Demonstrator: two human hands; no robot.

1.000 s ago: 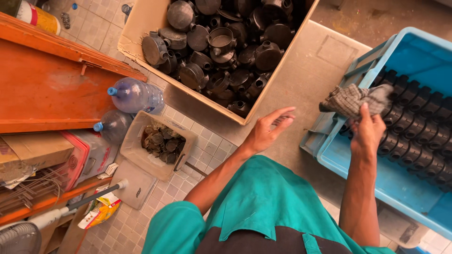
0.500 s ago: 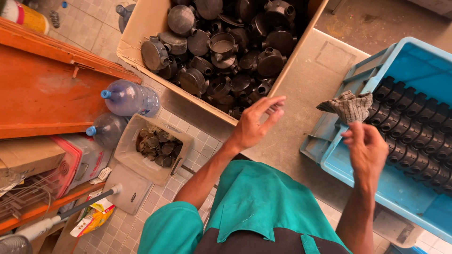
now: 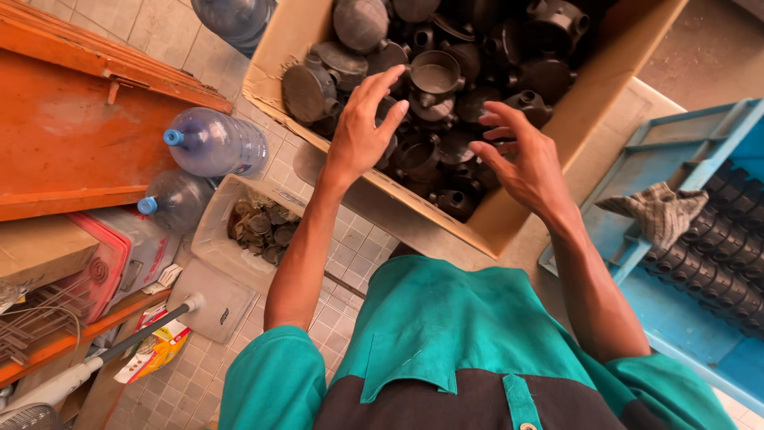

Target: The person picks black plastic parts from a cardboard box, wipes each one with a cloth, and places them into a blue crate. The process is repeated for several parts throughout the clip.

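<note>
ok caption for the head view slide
Both bare hands, left hand and right hand, hover over black plastic fittings in cardboard box.

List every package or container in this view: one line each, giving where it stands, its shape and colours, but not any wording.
Cardboard box: top centre, brown, open, full of black round fittings.
Crate: right, blue plastic, rectangular.
Small tray: left of centre, grey, rectangular.
Pouch: lower left, yellow and red, crumpled.
Two water bottles: left, clear bluish, blue caps, lying sideways.

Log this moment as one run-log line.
left hand: open, over black round fittings | right hand: open, empty, over cardboard box | grey cloth: on blue crate
</note>
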